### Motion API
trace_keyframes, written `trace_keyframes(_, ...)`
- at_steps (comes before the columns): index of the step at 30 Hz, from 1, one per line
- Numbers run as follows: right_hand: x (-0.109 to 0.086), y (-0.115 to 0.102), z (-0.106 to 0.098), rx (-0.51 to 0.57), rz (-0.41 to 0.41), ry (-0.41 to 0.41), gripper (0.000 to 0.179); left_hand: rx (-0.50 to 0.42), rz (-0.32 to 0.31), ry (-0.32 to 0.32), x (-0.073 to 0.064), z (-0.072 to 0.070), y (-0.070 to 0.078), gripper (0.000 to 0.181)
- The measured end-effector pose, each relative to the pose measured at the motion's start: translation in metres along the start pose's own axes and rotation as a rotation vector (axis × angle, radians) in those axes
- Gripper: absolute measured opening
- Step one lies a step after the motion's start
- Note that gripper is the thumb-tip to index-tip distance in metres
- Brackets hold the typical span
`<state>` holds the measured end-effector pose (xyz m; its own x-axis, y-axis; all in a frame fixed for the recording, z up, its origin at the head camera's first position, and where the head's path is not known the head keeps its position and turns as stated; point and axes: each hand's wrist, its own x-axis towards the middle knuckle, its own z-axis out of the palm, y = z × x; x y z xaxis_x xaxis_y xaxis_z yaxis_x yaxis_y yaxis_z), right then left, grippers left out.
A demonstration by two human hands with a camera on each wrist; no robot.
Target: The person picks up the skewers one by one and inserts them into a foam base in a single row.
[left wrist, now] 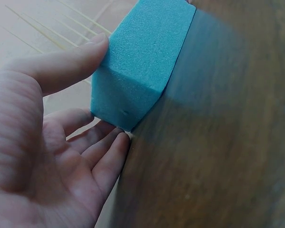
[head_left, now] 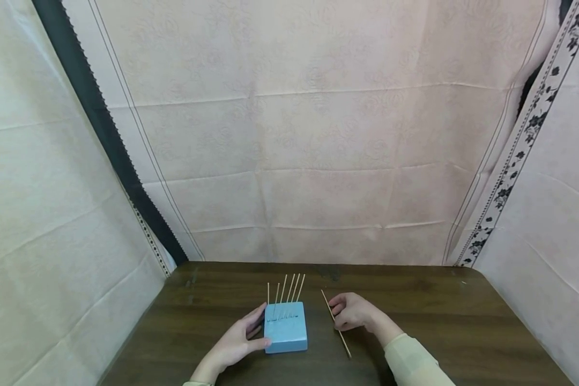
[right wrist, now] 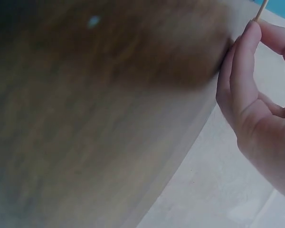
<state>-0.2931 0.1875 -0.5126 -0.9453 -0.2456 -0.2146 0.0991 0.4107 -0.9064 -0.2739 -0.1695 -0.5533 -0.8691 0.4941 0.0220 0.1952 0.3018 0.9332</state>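
Note:
A light-blue foam block sits on the table, with several thin wooden sticks standing up from its far part, some leaning right. My left hand holds the block's left side, thumb at the near corner and fingers along the side; in the left wrist view the thumb lies against the blue foam. To the right of the block, my right hand pinches a thin wooden stick that slants toward the near right. The right wrist view shows that stick between thumb and fingertips.
The brown wooden table has rounded far corners. A pale cloth hangs behind it, and more cloth hangs at the left and the right. Small marks show on the table's far part.

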Motion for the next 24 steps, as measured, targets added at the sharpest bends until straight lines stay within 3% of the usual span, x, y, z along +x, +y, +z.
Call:
trace_keyframes(7,0.0014,0.0008,-0.0028,0.043,0.027,-0.02,0.058,-0.001,-0.014,0.002,0.0004,0.0005,-0.0005,0.093)
trace_keyframes(17,-0.0003,0.0039,-0.0078,0.03,-0.014,-0.051,0.061,0.004,-0.008,0.006,0.0012,0.0,-0.0019,0.094)
trace_keyframes(24,0.0009,0.0061,-0.0097,0.089,-0.004,-0.084,0.065,0.006,0.0,0.006,0.0011,-0.0002,-0.002,0.093)
